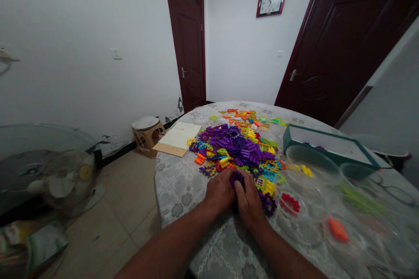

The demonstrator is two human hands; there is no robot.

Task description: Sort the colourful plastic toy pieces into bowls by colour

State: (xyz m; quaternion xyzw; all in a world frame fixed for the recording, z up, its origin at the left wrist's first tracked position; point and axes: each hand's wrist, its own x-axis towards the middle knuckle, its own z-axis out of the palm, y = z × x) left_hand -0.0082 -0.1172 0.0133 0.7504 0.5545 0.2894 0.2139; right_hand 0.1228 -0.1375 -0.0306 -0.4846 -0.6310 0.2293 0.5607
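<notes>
At the near side of the table, my left hand [220, 188] and my right hand [249, 198] meet, closed around a dark purple toy gear [236, 178]. Most of that piece is hidden by my fingers. Just beyond them spreads a heap of plastic building pieces [229, 141], mainly purple, mixed with yellow, green, blue and orange ones. Another purple gear [269, 204] lies by my right wrist. Farther right, a red gear [290, 204] sits in a clear round container, and an orange piece [338, 229] rests in another.
A green-edged box [330, 139] stands at the right behind clear plastic containers [312, 161]. A notebook [180, 137] lies at the table's left edge. The patterned tablecloth [176, 192] covers the round table. On the floor to the left are a stool [147, 135] and a fan [65, 183].
</notes>
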